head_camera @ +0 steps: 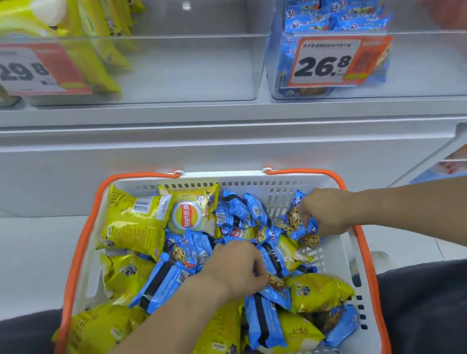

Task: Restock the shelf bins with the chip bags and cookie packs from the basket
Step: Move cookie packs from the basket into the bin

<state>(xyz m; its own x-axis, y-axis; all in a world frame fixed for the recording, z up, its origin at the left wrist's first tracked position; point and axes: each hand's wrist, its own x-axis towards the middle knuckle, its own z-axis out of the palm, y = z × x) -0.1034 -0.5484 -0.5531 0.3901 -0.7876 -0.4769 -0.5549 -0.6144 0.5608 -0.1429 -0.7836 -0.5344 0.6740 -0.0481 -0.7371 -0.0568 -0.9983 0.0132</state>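
Blue cookie packs are lying in the basket at lower centre; left hand and right hand are each pinching one.

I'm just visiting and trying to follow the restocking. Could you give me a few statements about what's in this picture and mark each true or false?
1. Both hands are down in the basket. True.
2. The left hand grips a yellow chip bag. False: it grips a blue cookie pack.
3. The right hand pinches a blue cookie pack. True.
4. The bin with the 26.8 price tag holds yellow bags. False: blue packs.
5. The basket has orange handles. True.
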